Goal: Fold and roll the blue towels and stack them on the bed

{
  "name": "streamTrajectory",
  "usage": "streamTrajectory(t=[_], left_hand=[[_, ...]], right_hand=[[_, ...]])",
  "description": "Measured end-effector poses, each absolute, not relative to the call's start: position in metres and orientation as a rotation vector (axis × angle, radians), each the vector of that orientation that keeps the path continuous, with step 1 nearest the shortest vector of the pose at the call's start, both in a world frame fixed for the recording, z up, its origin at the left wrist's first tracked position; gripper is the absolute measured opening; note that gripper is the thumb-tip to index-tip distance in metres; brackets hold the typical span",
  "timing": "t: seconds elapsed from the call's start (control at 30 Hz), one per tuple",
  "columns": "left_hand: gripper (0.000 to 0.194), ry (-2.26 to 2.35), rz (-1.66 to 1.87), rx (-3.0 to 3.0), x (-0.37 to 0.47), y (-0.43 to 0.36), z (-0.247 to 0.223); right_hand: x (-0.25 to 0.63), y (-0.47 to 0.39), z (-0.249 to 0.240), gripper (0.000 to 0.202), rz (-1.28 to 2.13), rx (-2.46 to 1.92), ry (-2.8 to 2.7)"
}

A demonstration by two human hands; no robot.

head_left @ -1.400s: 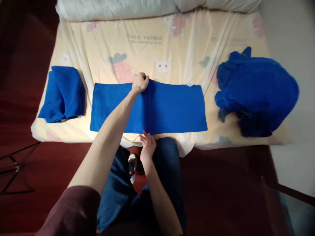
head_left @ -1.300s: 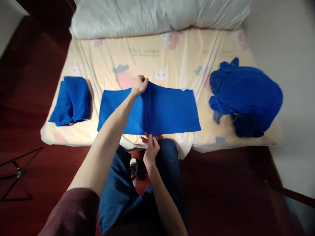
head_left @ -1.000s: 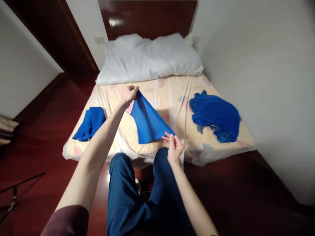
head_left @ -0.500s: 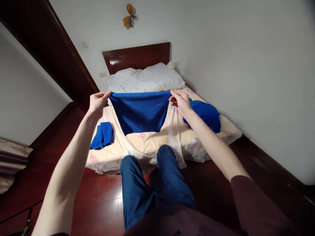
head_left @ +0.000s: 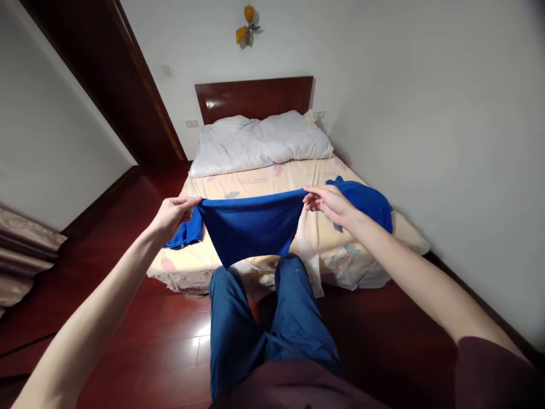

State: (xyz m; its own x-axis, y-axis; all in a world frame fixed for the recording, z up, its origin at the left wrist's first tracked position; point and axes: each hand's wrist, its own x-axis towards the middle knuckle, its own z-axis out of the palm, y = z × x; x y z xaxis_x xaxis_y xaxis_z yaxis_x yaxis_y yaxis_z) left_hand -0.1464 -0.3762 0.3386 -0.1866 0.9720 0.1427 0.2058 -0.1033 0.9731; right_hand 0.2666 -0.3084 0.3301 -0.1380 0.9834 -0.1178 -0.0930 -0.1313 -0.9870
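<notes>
Blue towel (head_left: 251,227) is held up in the air at frame centre, above the near edge of the bed (head_left: 306,250), stretched between both hands. Left hand (head_left: 172,213) has its grip pinched on the towel's left top corner; right hand (head_left: 330,203) has its grip pinched on the right top corner. The top edge sags slightly and the lower part droops to a point. It looks soft, light and limp with no stiffness, so it is best held at the corners or along the top edge. A folded blue towel (head_left: 187,233) lies on the bed just behind the left hand. A blue heap (head_left: 366,199) sits at right, behind the right hand. White pillow (head_left: 259,142) at the head of the bed.
</notes>
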Motion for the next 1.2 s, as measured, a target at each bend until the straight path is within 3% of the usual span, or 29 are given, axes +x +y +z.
streamTrajectory(t=[0.23, 0.43, 0.63, 0.73, 0.83, 1.1, 1.2], left_hand=[[0.050, 1.530, 1.261, 1.145, -0.148, -0.327, 0.285], [0.047, 1.645, 1.331, 1.221, -0.132, -0.248, 0.288], [0.039, 1.378, 1.625, 1.367, -0.134, -0.173, 0.304], [0.040, 1.233, 1.709, 1.422, -0.136, -0.167, 0.290], [0.041, 1.269, 1.630, 1.411, -0.135, -0.178, 0.247], [0.048, 1.642, 0.974, 1.024, -0.113, -0.247, 0.040], [0.054, 1.713, 0.902, 0.931, -0.106, -0.271, -0.007]], right_hand=[[0.251, -0.247, 0.287, 0.018, 1.507, -1.266, -1.078], [0.227, -0.172, 0.280, 0.017, 1.368, -1.279, -1.035], [0.226, -0.117, 0.291, 0.033, 1.135, -0.928, -1.058], [0.243, -0.112, 0.276, 0.044, 1.046, -0.852, -1.122], [0.260, -0.121, 0.229, 0.050, 1.053, -0.945, -1.180], [0.270, -0.196, 0.017, 0.053, 1.397, -1.455, -1.139], [0.271, -0.218, -0.033, 0.049, 1.456, -1.555, -1.063]])
